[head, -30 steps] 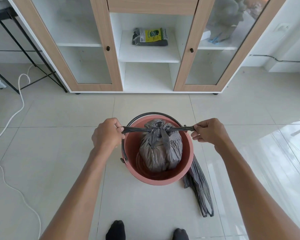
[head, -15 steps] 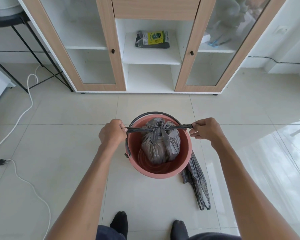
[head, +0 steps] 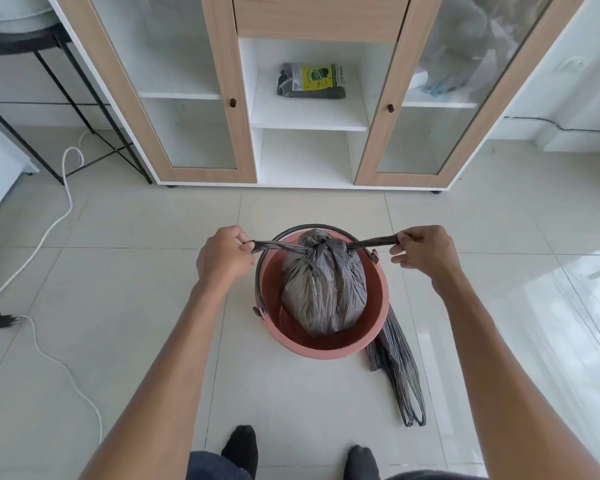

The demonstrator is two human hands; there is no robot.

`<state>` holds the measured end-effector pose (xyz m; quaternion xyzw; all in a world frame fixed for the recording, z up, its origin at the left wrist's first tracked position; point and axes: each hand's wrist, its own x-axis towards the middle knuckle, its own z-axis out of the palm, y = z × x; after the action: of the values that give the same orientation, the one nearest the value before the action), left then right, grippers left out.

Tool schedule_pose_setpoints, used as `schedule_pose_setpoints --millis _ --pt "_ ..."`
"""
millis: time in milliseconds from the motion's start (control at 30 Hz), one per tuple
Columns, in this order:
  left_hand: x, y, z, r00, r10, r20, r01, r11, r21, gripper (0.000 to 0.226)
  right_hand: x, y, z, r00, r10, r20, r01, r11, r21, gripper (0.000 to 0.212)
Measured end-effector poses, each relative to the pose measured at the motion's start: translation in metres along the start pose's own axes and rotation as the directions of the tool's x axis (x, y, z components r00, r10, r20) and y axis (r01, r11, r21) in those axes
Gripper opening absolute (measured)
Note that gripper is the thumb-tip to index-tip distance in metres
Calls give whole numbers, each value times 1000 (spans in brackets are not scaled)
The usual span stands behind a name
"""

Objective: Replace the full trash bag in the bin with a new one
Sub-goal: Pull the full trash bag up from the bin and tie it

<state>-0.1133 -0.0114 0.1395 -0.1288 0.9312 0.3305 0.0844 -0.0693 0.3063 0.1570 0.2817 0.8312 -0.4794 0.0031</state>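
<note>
Two bare hands work over a terracotta-coloured bin [head: 321,346] standing on a tiled floor, seen from the person's head camera looking down. The bin is the landmark for everything that follows.

Inside the bin sits the full trash bag [head: 324,292], grey and crinkled, its top gathered into a knot [head: 321,245] near the bin's far rim. The left hand [head: 224,256], just left of the bin, has its fingers [head: 243,244] curled and pinching one twisted tail of the bag. The right hand [head: 421,252], just right of the bin, pinches the other tail the same way. Both tails run taut from the knot out to the hands.

Compared with a second ago, the tails now slope upward toward the hands rather than lying flat across the rim, and the bag appears taller in the bin. That suggests the knot is cinched and the lift-out is about to begin.

Touching the bin's right side, a flat new bag [head: 397,368] lies on the floor, reaching toward the person's feet. Beyond the bin, a cabinet shelf holds a pack of bags [head: 310,84]. Well left of the bin, a white cable [head: 49,233] trails across the tiles.
</note>
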Motion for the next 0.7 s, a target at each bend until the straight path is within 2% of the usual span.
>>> schedule_pose_setpoints --millis 133,300,500,700 --pt "-6 18 -7 991 137 11 -129 956 -263 11 -9 -28 11 994 -113 -5 113 993 46 23" --pt "-23 39 -27 967 234 -102 -255 856 -450 11 -26 -66 31 966 -258 -20 259 958 122 25" --pt "-42 42 -70 952 179 -249 -300 712 -635 9 -52 -111 48 945 -326 -38 317 872 373 24" --pt "-54 14 -117 912 88 -400 -369 601 -709 7 -76 -146 79 910 -414 0 351 772 530 21"
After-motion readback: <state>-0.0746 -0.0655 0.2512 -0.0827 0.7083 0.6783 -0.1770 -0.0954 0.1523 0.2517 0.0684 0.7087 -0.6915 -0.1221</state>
